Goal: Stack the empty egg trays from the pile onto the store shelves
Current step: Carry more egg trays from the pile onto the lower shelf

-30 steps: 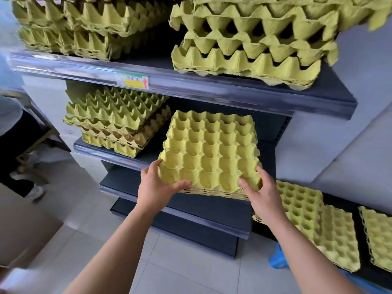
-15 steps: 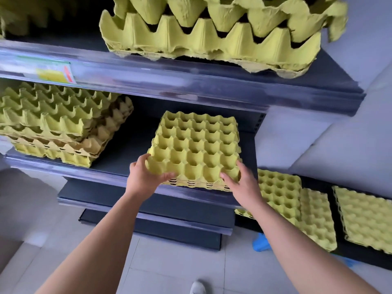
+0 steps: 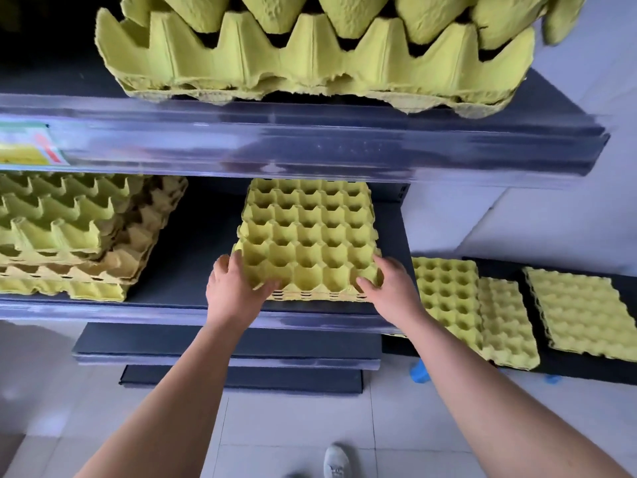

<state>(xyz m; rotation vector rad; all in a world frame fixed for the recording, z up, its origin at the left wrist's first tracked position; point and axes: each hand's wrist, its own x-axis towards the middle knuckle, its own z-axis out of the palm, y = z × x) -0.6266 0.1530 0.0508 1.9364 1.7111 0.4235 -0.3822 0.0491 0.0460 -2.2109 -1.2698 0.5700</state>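
A small stack of yellow-green egg trays (image 3: pixel 310 236) lies on the dark middle shelf (image 3: pixel 193 243), right of centre. My left hand (image 3: pixel 234 288) grips its near left corner, thumb over the top cups. My right hand (image 3: pixel 393 288) grips the near right corner the same way. Left of it on the same shelf sits a taller stack of egg trays (image 3: pixel 82 232). On the shelf above (image 3: pixel 310 143) rests another stack of trays (image 3: pixel 310 56).
To the right, a low black surface (image 3: pixel 586 370) carries the pile of egg trays (image 3: pixel 458 305) and another tray group (image 3: pixel 586 312). Lower shelves (image 3: pixel 224 343) jut out below. A price label (image 3: pixel 27 146) sits on the upper shelf edge. My shoe (image 3: pixel 336 462) stands on the tiled floor.
Both hands carried the tray stack forward and set it deeper on the middle shelf. The view moved closer and to the right.
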